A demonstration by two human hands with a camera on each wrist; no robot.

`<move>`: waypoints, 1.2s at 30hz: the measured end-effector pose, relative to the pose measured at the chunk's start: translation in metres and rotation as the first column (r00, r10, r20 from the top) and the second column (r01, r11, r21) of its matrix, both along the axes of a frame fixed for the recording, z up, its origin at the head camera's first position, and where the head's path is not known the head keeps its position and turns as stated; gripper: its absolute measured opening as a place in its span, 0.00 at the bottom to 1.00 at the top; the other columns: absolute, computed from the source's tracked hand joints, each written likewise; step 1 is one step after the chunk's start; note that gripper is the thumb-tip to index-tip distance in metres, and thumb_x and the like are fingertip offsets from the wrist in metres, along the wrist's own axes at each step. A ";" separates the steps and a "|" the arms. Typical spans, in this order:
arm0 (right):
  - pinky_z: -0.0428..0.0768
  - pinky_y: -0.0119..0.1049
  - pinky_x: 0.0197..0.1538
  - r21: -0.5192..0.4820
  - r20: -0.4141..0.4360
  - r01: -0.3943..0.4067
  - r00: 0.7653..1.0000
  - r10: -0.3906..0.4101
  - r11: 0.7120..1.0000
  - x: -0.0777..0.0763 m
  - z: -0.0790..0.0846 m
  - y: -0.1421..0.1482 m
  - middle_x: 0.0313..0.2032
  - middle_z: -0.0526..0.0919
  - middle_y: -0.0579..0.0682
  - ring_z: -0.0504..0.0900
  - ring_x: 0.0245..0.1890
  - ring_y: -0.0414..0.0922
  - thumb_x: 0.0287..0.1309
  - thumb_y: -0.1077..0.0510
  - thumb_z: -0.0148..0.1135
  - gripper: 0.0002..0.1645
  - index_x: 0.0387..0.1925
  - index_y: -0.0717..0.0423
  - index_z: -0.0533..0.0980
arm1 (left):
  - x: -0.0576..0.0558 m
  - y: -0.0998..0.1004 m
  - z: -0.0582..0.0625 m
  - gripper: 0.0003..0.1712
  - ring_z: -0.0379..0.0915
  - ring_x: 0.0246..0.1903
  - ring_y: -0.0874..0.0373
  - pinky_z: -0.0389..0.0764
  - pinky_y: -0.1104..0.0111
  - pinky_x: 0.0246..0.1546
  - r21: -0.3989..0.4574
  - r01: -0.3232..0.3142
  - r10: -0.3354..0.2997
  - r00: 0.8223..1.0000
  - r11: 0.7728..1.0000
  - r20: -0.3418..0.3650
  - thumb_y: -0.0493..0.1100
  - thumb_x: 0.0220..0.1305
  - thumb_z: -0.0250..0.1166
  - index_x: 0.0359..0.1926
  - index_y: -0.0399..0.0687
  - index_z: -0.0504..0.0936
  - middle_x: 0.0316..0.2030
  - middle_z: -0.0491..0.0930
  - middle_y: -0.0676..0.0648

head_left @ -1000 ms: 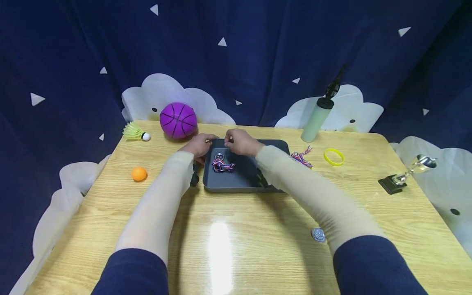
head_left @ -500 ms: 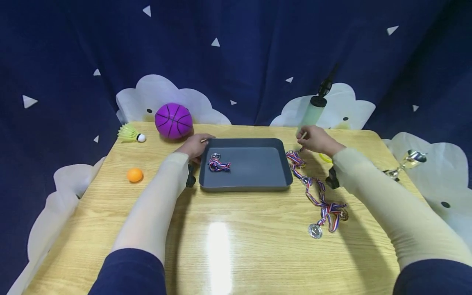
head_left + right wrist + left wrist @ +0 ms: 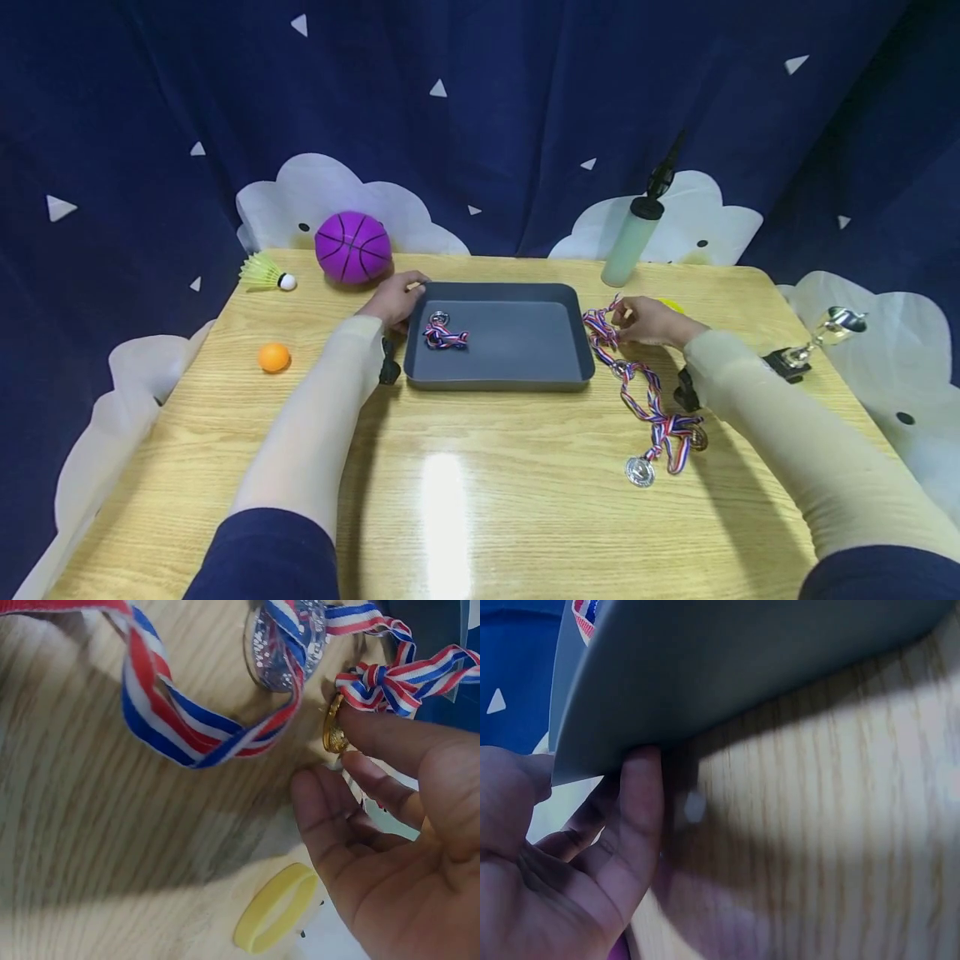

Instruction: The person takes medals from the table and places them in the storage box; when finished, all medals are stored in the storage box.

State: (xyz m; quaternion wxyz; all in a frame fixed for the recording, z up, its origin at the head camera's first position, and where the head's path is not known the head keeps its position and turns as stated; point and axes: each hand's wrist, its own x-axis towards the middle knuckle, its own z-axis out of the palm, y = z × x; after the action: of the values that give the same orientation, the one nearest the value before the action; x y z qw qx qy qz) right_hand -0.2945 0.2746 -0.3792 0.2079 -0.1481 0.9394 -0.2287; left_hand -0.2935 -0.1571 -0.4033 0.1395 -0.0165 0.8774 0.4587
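My left hand (image 3: 393, 300) pinches the left wall of a dark grey tray (image 3: 517, 350), thumb on one side and fingers against the outside. Inside the tray, at its left, lies a medal (image 3: 439, 317) with a bundled striped ribbon (image 3: 446, 337). Right of the tray, my right hand (image 3: 651, 322) holds a gold medal (image 3: 335, 727) between thumb and fingers, under a knotted red, white and blue ribbon (image 3: 379, 686). A clear-looking round medal (image 3: 279, 645) lies close by. Farther forward are a silver medal (image 3: 640, 472) and a bronze-toned medal (image 3: 698, 438) with ribbons.
A purple ball (image 3: 352, 247), a shuttlecock (image 3: 264, 273) and an orange ball (image 3: 273, 357) sit on the left. Behind my right hand stands a green hand pump (image 3: 632, 242); a yellow wristband (image 3: 276, 907) lies near that hand. A trophy (image 3: 817, 342) stands at the right.
My right hand has moved from over the tray's back left to beside the pump, then down to the ribboned medal right of the tray. My left hand has stayed at the tray.
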 end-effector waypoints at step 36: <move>0.83 0.34 0.37 -0.278 0.102 0.073 0.994 -0.046 0.958 0.001 -0.009 0.021 0.37 0.78 0.52 0.79 0.35 0.40 0.73 0.67 0.58 0.13 0.53 0.69 0.68 | 0.004 -0.004 -0.005 0.22 0.81 0.39 0.50 0.92 0.58 0.33 0.078 -0.032 0.029 0.999 0.996 0.038 0.48 0.86 0.45 0.72 0.51 0.72 0.58 0.76 0.32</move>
State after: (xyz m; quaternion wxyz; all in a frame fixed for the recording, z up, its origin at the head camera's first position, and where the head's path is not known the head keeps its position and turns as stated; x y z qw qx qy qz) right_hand -0.2938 0.2951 -0.3885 0.2221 -0.1368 0.8906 -0.3726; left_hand -0.2899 -0.1606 -0.4080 0.1492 -0.0326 0.8556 0.4946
